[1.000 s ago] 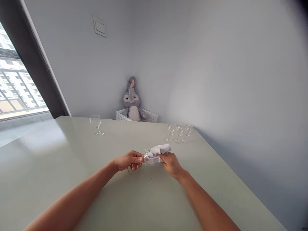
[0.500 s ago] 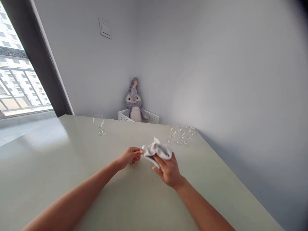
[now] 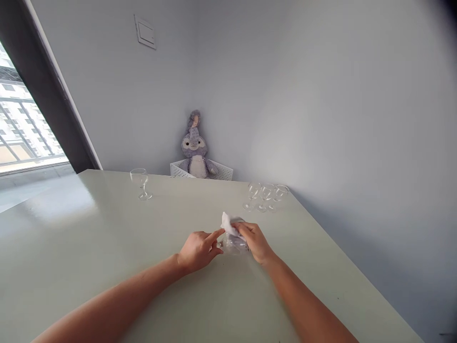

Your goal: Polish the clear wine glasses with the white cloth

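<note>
Near the middle of the table, a clear wine glass (image 3: 235, 245) is held on its side, its bowl toward the right. My left hand (image 3: 199, 248) is closed on the stem end, with the foot mostly hidden by the fingers. My right hand (image 3: 253, 239) grips a white cloth (image 3: 230, 226), part of which shows through the bowl. The cloth's loose end sticks up above the glass, close to the left fingertips.
Three wine glasses (image 3: 267, 195) stand upright in a cluster at the table's back right. One more wine glass (image 3: 140, 183) stands back left. Behind the pale table (image 3: 171, 305), a plush rabbit (image 3: 195, 147) sits in a white perforated basket (image 3: 225, 172). Walls rise behind and right.
Both hands have brought the glass and cloth slightly nearer me. The glass's bowl, largely covered by the cloth before, now shows between my hands. The view has shifted slightly.
</note>
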`<state>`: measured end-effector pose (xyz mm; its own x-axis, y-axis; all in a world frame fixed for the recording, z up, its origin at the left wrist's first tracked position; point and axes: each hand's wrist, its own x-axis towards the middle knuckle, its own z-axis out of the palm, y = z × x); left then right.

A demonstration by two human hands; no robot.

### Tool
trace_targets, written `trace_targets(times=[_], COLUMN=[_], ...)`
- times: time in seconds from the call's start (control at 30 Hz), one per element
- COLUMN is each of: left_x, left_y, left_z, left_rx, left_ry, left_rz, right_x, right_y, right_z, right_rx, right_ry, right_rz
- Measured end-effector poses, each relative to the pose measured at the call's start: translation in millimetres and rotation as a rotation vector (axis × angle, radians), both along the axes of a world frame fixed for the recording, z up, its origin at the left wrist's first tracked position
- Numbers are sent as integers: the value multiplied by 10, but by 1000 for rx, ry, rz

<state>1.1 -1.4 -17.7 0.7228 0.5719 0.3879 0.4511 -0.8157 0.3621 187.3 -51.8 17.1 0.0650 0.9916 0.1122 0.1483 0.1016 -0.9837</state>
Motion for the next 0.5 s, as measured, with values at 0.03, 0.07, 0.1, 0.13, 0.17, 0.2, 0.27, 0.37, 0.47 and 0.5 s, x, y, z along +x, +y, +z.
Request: trace_targets(times=[0.03,0.07,0.1,0.13,0.17,0.2,0.27,0.37,0.47,0.5], left_x=[16,31,45,55,62,65,63,54,48,46], left_y=[-4,-7,-8,-10,-11,-13,-18,-24,-17,-13], left_z=[-11,-16,-18,-16,-12,-8,-4,-5,0,7], left_rx=[-27,-57,-88,-117,-142,-160,-170,-170,-226,-264], left_ry=[-23,-48,-73,-94,-113,-130,-160,-203,-238,-247], left_rz=[21,47,76,103,129,154,202,263,293,302], right_x=[32,47,44,24,-11,-56,-159,-309,-430,-463], right_y=[35,65,86,95,92,77,15,-113,-223,-249], right_z=[-33,-69,-100,-122,-131,-126,-81,2,-5,-34], right_rx=[-68,-115,-147,-168,-175,-168,-124,-15,117,163], right_ry=[157,305,435,543,629,693,759,722,500,383], right_rz=[-51,-117,-175,-216,-235,-231,-194,-128,-69,-57])
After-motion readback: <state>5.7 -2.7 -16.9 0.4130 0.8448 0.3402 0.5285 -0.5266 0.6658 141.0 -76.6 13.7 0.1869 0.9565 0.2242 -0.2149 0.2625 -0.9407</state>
